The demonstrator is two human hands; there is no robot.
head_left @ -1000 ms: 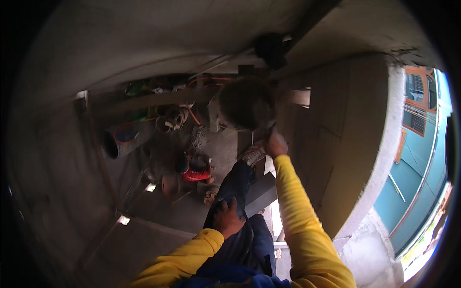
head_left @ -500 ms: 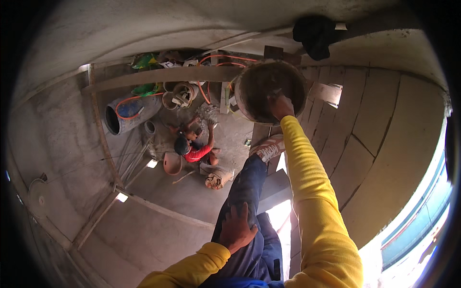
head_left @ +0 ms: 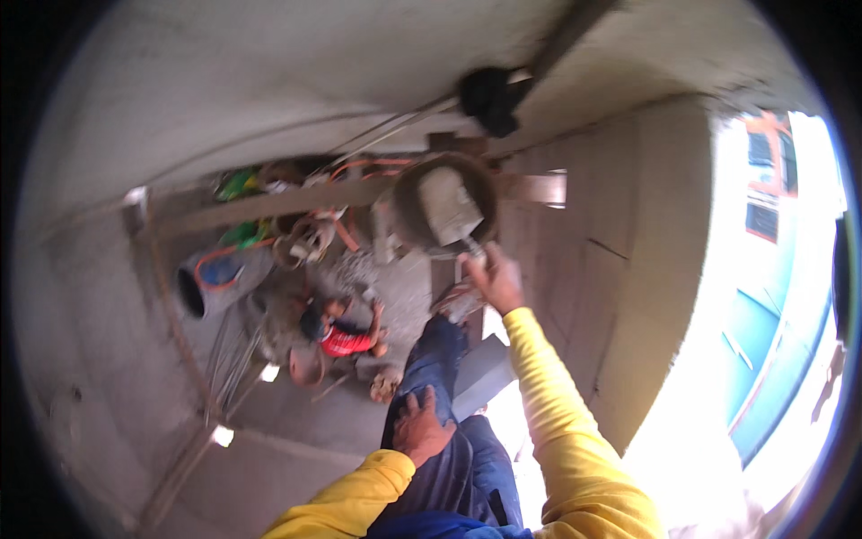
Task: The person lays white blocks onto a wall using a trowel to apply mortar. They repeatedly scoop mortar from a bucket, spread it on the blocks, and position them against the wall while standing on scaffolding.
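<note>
In my right hand [head_left: 496,278] is the handle of a trowel [head_left: 449,207], whose broad pale blade lies over the mouth of a round bucket [head_left: 489,193]. The blade looks coated or loaded with grey mortar; blur hides how thick it is. The bucket's inside is dark, and its contents are mostly hidden by the blade. My left hand [head_left: 422,433] lies on my dark trouser leg [head_left: 429,364] near the knee, fingers spread and holding nothing. One shoe [head_left: 456,301] of mine is planted just below the bucket.
A wooden beam [head_left: 269,204] runs left from the bucket. Far below, a person in a red shirt [head_left: 346,341] crouches by a grey rubble pile [head_left: 355,271]. A blue-grey barrel [head_left: 220,277] lies at left. A panelled wall [head_left: 584,269] stands right, beside a bright opening [head_left: 709,404].
My right hand has come up out of the bucket toward me, bringing the trowel blade into sight. The view has swung right; my left hand stays on my leg.
</note>
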